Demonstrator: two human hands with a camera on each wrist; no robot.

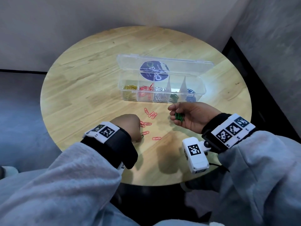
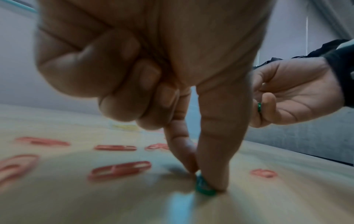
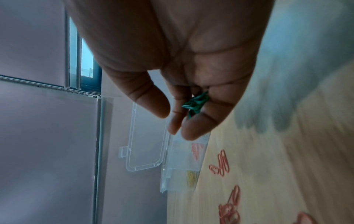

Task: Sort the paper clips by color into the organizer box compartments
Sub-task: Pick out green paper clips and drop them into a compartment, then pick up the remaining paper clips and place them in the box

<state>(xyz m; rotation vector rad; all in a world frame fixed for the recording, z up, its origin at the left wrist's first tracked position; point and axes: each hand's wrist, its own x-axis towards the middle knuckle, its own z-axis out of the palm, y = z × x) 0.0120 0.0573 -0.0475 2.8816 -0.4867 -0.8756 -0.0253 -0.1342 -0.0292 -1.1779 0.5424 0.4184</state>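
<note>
A clear organizer box (image 1: pixel 202 86) stands open on the round wooden table, with yellow, red, white, green and blue clips in separate compartments. Several red clips (image 1: pixel 152 115) lie loose in front of it. My left hand (image 1: pixel 130 126) is low on the table, its thumb and forefinger pinching a single green clip (image 2: pixel 204 187) against the wood; the other fingers are curled. My right hand (image 1: pixel 187 115) hovers palm up near the box's front, cupping a bunch of green clips (image 1: pixel 179 116) in its curled fingers (image 3: pixel 193 130).
The table (image 1: pixel 91 88) stands in a corner between grey walls. Its near edge runs just under my wrists. The box's lid (image 1: pixel 164 62) is tipped back behind the compartments. Bare wood lies to the left of the box.
</note>
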